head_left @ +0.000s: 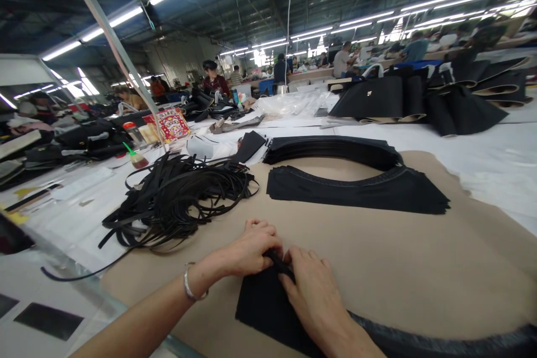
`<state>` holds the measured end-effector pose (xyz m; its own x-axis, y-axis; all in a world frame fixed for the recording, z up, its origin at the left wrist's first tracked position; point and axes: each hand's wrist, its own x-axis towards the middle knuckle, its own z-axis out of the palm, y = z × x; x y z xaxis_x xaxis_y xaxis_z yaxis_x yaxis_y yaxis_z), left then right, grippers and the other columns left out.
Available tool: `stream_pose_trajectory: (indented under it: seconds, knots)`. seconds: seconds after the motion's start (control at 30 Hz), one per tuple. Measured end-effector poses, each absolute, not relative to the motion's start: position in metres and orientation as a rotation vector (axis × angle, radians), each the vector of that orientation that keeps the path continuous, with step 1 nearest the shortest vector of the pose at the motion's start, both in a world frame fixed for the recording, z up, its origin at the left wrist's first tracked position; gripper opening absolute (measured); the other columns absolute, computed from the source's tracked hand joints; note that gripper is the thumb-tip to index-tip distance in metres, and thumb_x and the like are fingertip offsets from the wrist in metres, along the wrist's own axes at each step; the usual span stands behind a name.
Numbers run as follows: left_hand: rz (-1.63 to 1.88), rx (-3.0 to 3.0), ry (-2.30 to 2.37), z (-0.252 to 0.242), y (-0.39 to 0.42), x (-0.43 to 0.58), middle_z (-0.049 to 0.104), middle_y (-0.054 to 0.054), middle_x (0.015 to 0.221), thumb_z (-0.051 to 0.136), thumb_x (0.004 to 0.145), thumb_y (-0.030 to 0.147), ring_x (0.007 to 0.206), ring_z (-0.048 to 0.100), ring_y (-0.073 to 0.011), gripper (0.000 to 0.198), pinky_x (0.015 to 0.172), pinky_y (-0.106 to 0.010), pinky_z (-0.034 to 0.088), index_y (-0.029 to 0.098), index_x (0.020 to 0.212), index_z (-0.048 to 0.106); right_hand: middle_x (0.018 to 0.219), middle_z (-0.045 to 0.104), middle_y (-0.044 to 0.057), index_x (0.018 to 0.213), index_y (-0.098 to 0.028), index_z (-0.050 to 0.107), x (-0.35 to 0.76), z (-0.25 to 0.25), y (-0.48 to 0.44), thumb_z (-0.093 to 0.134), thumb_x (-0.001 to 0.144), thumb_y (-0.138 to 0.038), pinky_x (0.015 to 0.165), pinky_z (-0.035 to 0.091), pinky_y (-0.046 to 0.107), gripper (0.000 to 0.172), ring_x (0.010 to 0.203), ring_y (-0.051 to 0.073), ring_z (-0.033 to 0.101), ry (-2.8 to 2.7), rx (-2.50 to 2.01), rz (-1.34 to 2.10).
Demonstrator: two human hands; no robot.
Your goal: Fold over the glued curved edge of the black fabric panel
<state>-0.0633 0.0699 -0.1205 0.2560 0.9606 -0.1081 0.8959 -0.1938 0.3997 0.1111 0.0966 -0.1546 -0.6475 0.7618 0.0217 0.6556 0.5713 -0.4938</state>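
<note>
Both hands meet at the upper edge of a black fabric panel (268, 305) near the front of the table. My left hand (258, 243), with a bangle on its wrist, is closed on that edge, fingers curled over it. Close beside it, my right hand (312, 279) pinches the same edge between thumb and fingers. A narrow dark strip (279, 263) shows along the edge between them. The panel's curved edge (419, 341) runs off to the right below my right forearm.
Tan paper (377, 240) covers the table here. A tangled heap of black strips (180, 196) lies left. Beyond are stacks of curved black panels (356, 190), larger black pieces (377, 95), a red patterned box (172, 123) and a green-tipped bottle (136, 158). Other people work farther back.
</note>
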Motion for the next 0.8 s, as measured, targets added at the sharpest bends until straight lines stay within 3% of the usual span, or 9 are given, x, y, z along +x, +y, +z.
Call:
stream_pose_trajectory:
  seconds: [0.27,0.47,0.63,0.8]
  knots:
    - [0.318,2.163,1.642,-0.130,0.071,-0.071,0.066,0.003,0.089,0.068,0.079,0.007,0.098,0.057,-0.0160,0.019,0.099,-0.035,0.024,0.025,0.084,0.072,0.095,0.062,0.004,0.091,-0.020,0.061,0.115,-0.157,0.096,0.053,0.086,-0.008,0.082,0.042,0.036,0.015,0.093,0.023,0.056,-2.583,-1.103,0.802]
    - [0.384,2.275,1.623,-0.133,0.065,-0.072,0.068,0.004,0.084,0.067,0.081,0.005,0.096,0.058,-0.0146,0.021,0.104,-0.038,0.019,0.025,0.082,0.072,0.099,0.059,0.007,0.095,-0.018,0.060,0.121,-0.167,0.091,0.044,0.089,-0.003,0.086,0.043,0.039,0.023,0.095,0.024,0.054,-2.563,-1.029,0.878]
    - [0.397,2.411,1.578,-0.139,0.057,-0.076,0.070,0.003,0.086,0.058,0.089,0.010,0.103,0.057,-0.0167,0.022,0.111,-0.047,0.006,0.028,0.090,0.072,0.101,0.058,0.008,0.103,-0.018,0.062,0.128,-0.184,0.087,0.040,0.088,0.000,0.086,0.044,0.037,0.032,0.095,0.023,0.053,-2.619,-0.839,0.685]
    - [0.378,2.569,1.551,-0.144,0.044,-0.081,0.071,0.002,0.091,0.048,0.092,0.007,0.116,0.054,-0.0176,0.034,0.114,-0.051,-0.003,0.030,0.106,0.067,0.098,0.058,0.007,0.110,-0.015,0.064,0.130,-0.197,0.086,0.050,0.079,0.004,0.083,0.044,0.035,0.038,0.090,0.023,0.051,-2.645,-0.694,0.413]
